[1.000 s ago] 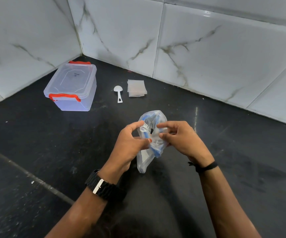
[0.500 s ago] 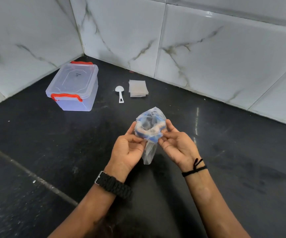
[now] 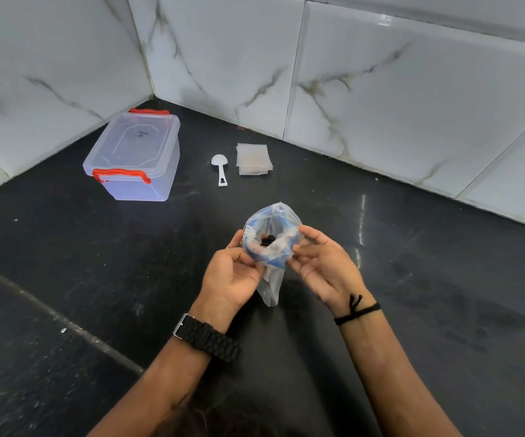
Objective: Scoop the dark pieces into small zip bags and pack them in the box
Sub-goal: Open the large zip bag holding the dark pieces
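A clear plastic pouch with blue print (image 3: 272, 279) is held up in the middle of the view, its mouth spread wide toward me. Dark pieces (image 3: 267, 240) show inside the opening. My left hand (image 3: 231, 275) pinches the pouch's left rim and my right hand (image 3: 324, 266) pinches its right rim, palms turned up. A clear lidded box with red handles (image 3: 135, 156) stands at the back left, its lid on. A white scoop (image 3: 220, 167) lies right of the box. Beside it rests a small stack of zip bags (image 3: 253, 159).
All of this sits on a black stone counter (image 3: 97, 279). White marble-patterned wall tiles (image 3: 381, 105) close off the back and left, meeting in a corner behind the box. A pale seam crosses the counter at lower left.
Both hands turned palm-up and pulled the pouch's mouth open, so the dark pieces inside now show. The view shifted slightly.
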The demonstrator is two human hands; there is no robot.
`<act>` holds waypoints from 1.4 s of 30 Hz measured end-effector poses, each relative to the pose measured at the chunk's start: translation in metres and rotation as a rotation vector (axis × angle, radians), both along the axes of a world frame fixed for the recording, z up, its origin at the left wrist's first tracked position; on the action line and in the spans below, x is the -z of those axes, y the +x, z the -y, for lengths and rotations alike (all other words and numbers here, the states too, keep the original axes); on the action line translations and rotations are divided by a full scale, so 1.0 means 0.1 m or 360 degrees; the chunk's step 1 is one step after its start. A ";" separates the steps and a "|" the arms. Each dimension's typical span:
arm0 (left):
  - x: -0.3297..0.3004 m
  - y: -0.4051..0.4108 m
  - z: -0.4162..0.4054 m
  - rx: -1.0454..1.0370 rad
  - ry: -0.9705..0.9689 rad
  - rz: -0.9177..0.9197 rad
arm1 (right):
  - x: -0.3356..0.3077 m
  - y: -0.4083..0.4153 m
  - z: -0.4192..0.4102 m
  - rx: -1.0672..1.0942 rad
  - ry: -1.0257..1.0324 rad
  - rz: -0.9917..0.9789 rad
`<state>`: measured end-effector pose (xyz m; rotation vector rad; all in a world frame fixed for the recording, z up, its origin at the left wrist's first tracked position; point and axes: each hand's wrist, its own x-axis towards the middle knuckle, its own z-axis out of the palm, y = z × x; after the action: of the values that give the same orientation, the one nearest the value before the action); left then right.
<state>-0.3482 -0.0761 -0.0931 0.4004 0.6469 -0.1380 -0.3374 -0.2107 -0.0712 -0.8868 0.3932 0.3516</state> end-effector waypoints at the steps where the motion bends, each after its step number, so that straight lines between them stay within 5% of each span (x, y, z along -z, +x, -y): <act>1: 0.01 0.00 0.00 -0.0023 -0.0066 -0.0014 | 0.03 0.01 0.00 0.0017 0.0159 -0.0101; 5: 0.01 -0.02 0.08 -0.0047 -0.0236 -0.0016 | 0.16 0.04 -0.02 0.0137 0.0598 -0.0383; 8: 0.10 -0.03 0.08 0.0025 -0.0116 0.0152 | 0.24 0.07 -0.02 0.0195 0.0497 -0.0312; 12: 0.16 -0.03 0.07 0.0211 0.0805 0.0341 | 0.26 0.08 0.03 0.0044 -0.0184 0.0125; 15: 0.19 -0.04 0.06 0.0378 0.1718 0.0390 | 0.25 0.03 0.00 -0.0176 -0.1252 0.0400; 18: 0.21 -0.08 0.05 0.0263 0.2284 0.0510 | 0.21 -0.04 -0.03 -0.0260 -0.2088 0.0733; 22: 0.22 -0.13 0.07 0.0163 0.2617 0.0697 | 0.17 -0.06 -0.03 -0.0320 -0.2276 0.0908; 29: 0.17 -0.11 0.07 0.0444 0.2482 0.0613 | 0.19 -0.07 -0.07 -0.0368 -0.2293 0.0960; 34: 0.12 -0.07 0.03 0.0664 0.2199 0.0596 | 0.17 -0.02 0.01 -0.0424 -0.1821 0.0699; 36: 0.04 -0.05 -0.01 0.0730 0.1793 0.0586 | 0.15 0.00 0.04 -0.0350 -0.1494 0.0608; 39: -0.10 -0.03 -0.09 0.0767 0.1027 0.0560 | 0.10 0.04 0.10 -0.0252 -0.0572 0.0283; 42: -0.09 -0.03 -0.11 0.0724 0.0681 0.0580 | 0.15 0.04 0.11 -0.0160 -0.0060 0.0128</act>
<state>-0.3516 -0.0646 -0.0838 0.9607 0.2106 -0.3522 -0.3338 -0.2215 -0.0859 -0.9567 0.2824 0.4005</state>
